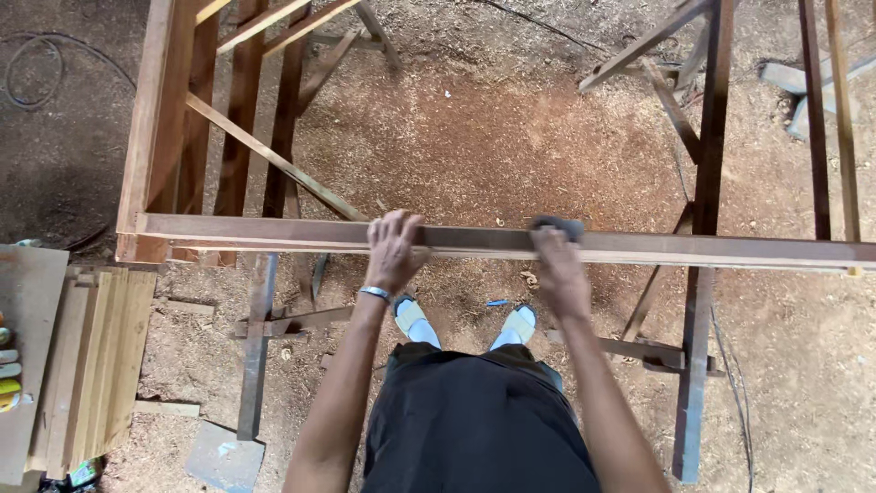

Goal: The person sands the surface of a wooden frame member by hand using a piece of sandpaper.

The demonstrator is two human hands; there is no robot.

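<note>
**Long brown wooden beam held across 2 trestles, 1 dark sanding pad on top**

The long brown wooden beam (639,245) runs level from left to right across the view, resting on 2 upright wooden trestles: 1 reddish slatted trestle (196,128) at its left end and 1 darker, thinner-legged trestle (707,183) towards its right. There is 1 beam, and both of the person's hands are on it.

The left hand (394,251) lies over the beam's near edge, fingers curled over the top face, clamped on the wood; 1 silver bracelet (375,293) circles its wrist. The right hand (558,269) sits just beside it to the right, pressing 1 small dark grey sanding pad (558,225) flat against the beam's top face, fingers closed over the pad. The 2 hands are apart, with a stretch of bare beam between them.

Below the beam show 2 feet in 2 white sandals (465,324) on a floor of reddish sawdust (493,137). At the left stands 1 stack of pale wooden planks (96,356), beside 1 grey flat board (26,329). 1 grey slab (224,456) lies by the left trestle's foot. 1 black cable (36,68) loops on the floor at the upper left. The trestles' lower braces cross under the beam on both sides of the person's legs.
</note>
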